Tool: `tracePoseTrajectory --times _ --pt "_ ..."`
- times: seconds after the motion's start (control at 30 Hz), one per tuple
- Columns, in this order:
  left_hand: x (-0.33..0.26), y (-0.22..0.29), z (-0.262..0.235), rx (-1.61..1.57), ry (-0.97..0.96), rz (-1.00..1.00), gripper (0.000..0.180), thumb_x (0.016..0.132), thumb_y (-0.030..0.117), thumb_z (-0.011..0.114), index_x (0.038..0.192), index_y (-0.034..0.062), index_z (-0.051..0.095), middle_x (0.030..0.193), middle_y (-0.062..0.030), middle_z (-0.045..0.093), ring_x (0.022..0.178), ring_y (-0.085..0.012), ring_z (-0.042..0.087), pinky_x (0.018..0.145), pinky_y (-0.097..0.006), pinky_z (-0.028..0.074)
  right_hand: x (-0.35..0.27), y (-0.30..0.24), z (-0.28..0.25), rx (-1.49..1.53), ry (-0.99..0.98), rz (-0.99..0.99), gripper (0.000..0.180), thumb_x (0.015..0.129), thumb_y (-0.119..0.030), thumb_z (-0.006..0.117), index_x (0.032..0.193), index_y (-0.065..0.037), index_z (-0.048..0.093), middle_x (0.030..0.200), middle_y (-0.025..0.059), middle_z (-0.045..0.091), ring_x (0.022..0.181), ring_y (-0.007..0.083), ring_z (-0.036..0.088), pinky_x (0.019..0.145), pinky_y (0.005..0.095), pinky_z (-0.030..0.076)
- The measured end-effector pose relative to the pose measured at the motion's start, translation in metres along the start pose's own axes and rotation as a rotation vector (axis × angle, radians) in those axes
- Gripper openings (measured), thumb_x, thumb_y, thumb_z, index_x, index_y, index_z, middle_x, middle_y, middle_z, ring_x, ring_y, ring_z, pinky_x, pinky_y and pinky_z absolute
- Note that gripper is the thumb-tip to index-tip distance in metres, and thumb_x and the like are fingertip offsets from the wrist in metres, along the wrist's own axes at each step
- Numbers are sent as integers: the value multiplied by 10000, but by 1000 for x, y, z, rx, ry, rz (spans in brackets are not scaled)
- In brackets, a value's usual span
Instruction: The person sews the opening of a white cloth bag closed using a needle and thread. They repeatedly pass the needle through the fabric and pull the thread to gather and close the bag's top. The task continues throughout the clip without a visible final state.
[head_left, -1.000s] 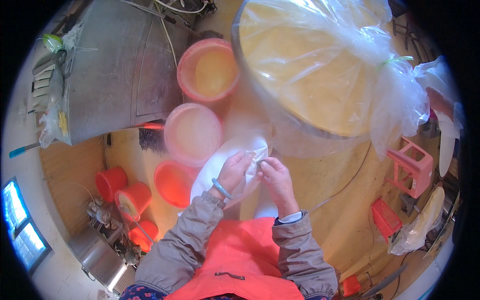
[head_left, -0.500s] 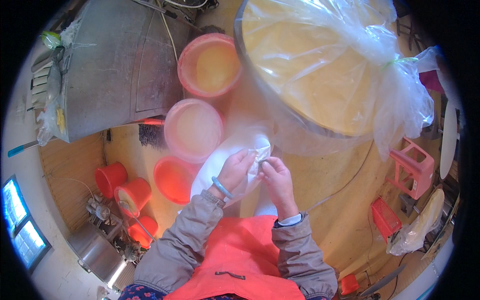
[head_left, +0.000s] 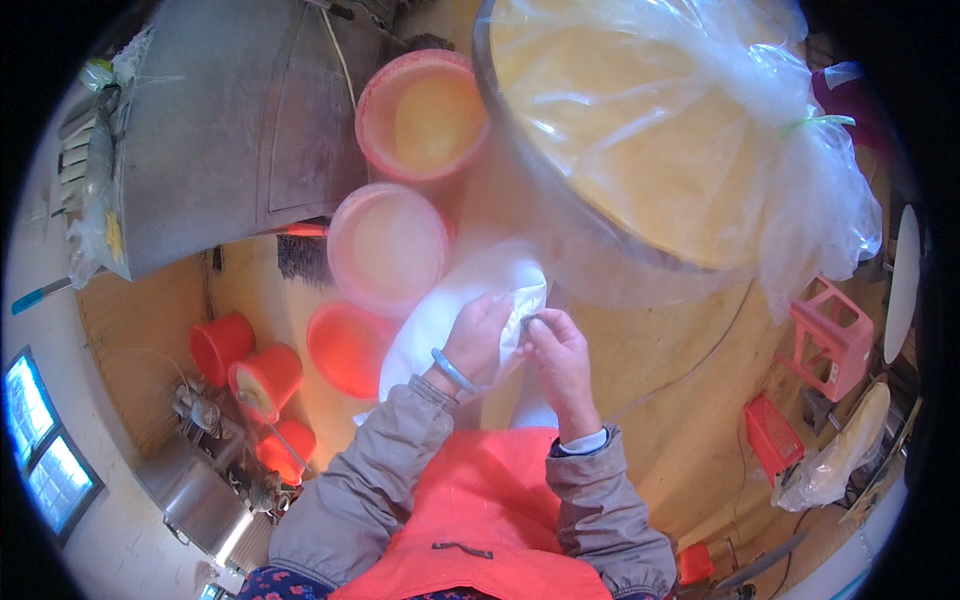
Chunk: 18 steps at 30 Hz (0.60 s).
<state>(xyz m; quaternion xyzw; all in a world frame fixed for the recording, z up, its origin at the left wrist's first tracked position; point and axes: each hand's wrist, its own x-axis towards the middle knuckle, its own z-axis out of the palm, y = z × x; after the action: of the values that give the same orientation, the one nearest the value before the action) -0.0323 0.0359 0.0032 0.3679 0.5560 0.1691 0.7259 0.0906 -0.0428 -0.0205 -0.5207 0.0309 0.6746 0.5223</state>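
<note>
A white sack (head_left: 424, 345) is bunched up in front of my red apron (head_left: 470, 490). My left hand (head_left: 476, 335), with a pale blue bangle (head_left: 455, 372) at the wrist, grips the sack near its upper end. Close by, my right hand (head_left: 558, 350) pinches at the sack's edge with thumb and forefinger. A tiny dark thing shows at those fingertips, too small to make out. Part of the sack lies hidden behind my hands.
A big round vat (head_left: 640, 150) covered in clear plastic stands ahead right. Left of it are a pink tub (head_left: 372, 155) and a paler tub (head_left: 340, 250), with a red basin (head_left: 345, 350) nearer. A metal cabinet (head_left: 220, 120) is far left, a pink stool (head_left: 835, 345) right.
Both hands stay at the sack, with the right hand shifted slightly to the right. The view has tilted a little, so the tubs and vat sit somewhat differently.
</note>
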Motion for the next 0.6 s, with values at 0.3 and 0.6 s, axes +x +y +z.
tracePoseTrajectory --times 0.3,0.6 --pt "1 5 -6 114 -62 76 241 1013 209 453 962 12 581 851 -20 593 767 -78 527 678 -260 458 2 -3 0 74 -21 71 131 928 -89 591 1051 -44 587 882 32 633 707 108 592 682 254 517" --pt "3 -1 -8 100 -77 49 250 1015 215 451 964 5 577 844 -29 593 766 -81 533 677 -263 461 3 -1 2 104 26 85 151 926 -88 594 1066 -32 584 890 41 635 728 109 591 684 260 518"
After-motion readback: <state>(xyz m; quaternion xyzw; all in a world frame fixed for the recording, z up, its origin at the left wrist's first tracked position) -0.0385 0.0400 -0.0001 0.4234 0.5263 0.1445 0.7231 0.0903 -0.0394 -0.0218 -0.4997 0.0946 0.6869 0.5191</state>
